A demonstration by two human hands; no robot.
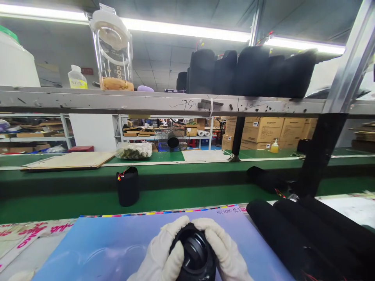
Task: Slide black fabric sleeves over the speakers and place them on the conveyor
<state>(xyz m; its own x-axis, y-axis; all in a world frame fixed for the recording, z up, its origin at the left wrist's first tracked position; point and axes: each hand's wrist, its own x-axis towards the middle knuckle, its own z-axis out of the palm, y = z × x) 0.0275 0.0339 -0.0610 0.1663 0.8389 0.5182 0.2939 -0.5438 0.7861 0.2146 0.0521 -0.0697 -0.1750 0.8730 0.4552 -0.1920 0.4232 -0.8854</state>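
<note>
Item: black round part [195, 249], one, hollow-topped, with a ridged or barred interior; located at the near edge of view, over the blue sheet [105, 249], opening turned up toward the camera. Whether its base touches the sheet cannot be told.

Grip: white-gloved left hand [161, 249] closed about its left side, thumb across the near rim; white-gloved right hand [224, 248] closed about its right side, fingers curled at the far rim. Part held firmly between both.

Associated stock: black cylinders [293, 238], several, lying side by side right of the sheet, wire leads showing; one upright black cylinder [128, 189] with red and yellow leads, on the green surface [181, 197] beyond; further dark cylinders [252, 72], a row, on the overhead shelf [140, 100].

Progress, as judged: handling under way, the part in hand and not set down. Whether its interior is complete, or the surrounding cylinders are finished or waiting, cannot be told.
</note>
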